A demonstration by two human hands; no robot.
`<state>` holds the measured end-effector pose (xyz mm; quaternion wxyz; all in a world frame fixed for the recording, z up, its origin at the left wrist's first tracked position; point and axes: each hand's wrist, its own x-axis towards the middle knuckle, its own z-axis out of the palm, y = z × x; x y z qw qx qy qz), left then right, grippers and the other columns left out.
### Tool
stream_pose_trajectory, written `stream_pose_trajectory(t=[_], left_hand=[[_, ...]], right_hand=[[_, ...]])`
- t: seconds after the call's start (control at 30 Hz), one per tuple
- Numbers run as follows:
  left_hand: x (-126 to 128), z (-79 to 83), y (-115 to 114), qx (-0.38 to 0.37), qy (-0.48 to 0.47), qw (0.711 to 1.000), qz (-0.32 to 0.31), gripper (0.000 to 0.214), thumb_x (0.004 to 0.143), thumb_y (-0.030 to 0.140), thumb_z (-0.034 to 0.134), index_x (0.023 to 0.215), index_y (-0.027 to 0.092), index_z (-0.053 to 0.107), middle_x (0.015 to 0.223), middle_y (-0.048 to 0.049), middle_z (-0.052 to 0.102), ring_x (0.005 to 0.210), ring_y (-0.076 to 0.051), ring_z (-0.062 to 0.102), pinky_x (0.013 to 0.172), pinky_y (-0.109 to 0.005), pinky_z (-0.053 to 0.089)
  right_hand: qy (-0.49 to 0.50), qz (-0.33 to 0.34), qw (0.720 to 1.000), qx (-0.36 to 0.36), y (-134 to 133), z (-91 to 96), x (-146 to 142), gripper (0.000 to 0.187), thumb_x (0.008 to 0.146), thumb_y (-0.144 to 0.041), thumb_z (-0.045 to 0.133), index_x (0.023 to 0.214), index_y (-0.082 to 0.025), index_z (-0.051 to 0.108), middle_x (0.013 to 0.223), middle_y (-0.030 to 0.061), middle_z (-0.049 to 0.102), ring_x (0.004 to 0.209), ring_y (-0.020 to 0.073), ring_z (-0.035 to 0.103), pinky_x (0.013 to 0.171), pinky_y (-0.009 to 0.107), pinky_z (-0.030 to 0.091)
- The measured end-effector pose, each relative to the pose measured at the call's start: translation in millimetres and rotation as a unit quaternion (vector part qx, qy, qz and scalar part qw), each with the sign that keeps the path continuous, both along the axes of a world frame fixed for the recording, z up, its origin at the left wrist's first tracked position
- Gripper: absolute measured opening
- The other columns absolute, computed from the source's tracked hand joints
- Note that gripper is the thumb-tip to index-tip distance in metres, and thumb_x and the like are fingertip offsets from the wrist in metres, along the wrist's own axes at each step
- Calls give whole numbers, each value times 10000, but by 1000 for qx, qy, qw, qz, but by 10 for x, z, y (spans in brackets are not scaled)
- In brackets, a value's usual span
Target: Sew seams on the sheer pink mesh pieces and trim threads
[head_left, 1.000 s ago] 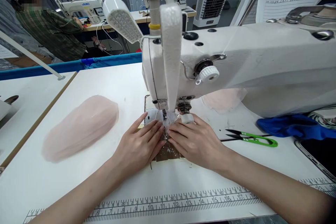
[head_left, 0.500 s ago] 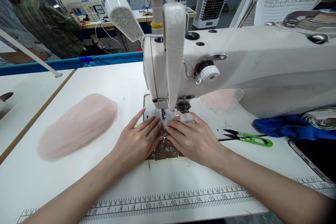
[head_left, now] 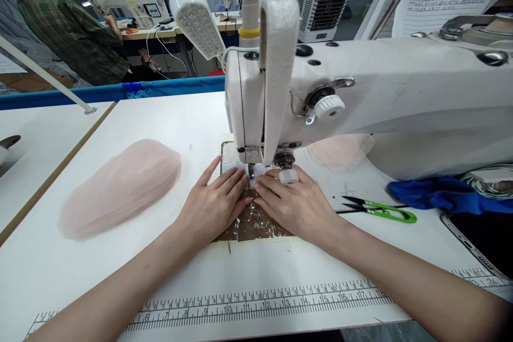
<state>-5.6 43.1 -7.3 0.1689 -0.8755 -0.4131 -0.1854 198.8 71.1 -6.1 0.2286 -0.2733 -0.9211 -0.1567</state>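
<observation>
A white sewing machine (head_left: 246, 101) stands before me, its presser foot (head_left: 251, 171) between my two hands. Small white fabric (head_left: 235, 168) lies under the foot. My left hand (head_left: 214, 203) rests flat, fingers stretched out, with its fingertips on the fabric left of the foot. On the other side, my right hand (head_left: 296, 206) also lies flat, its fingertips on the fabric edge close to the foot and partly behind a white knob (head_left: 288, 176). Both thumbs point inward over a shiny brown taped plate (head_left: 256, 224). The fabric beneath the fingers is hidden.
Pale pink sheer pieces (head_left: 124, 187) lie at left, and another pink piece (head_left: 340, 150) behind the machine. Green thread snips (head_left: 385, 212), blue cloth (head_left: 441, 194) and a dark phone-like device (head_left: 481, 238) are at right. A person (head_left: 76, 37) sits beyond the table.
Both hands have slid slightly forward toward the presser foot, and more of the brown plate shows below them. The white fabric at the foot shows less. The whole view has shifted a little.
</observation>
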Motion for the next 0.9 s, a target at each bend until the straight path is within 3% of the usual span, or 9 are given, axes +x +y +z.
stream_pose_trajectory(t=[0.67, 0.9], left_hand=[[-61, -55, 79, -66, -24, 996, 48, 432, 986, 361, 419, 1292, 96, 570, 1315, -144, 608, 1252, -288, 546, 1156, -553, 267], [-61, -49, 65, -54, -33, 996, 62, 453, 981, 379, 427, 1310, 93, 550, 1316, -151, 603, 1241, -281, 557, 1157, -534, 277]], right_hand=[[-38, -29, 999, 8, 46, 6, 31, 255, 973, -282, 496, 1068, -161, 699, 977, 67, 744, 951, 218, 619, 986, 420, 388], [-28, -36, 999, -13, 50, 17, 65, 226, 960, -249, 518, 1039, -171, 715, 957, 78, 744, 896, 211, 641, 850, 362, 454]])
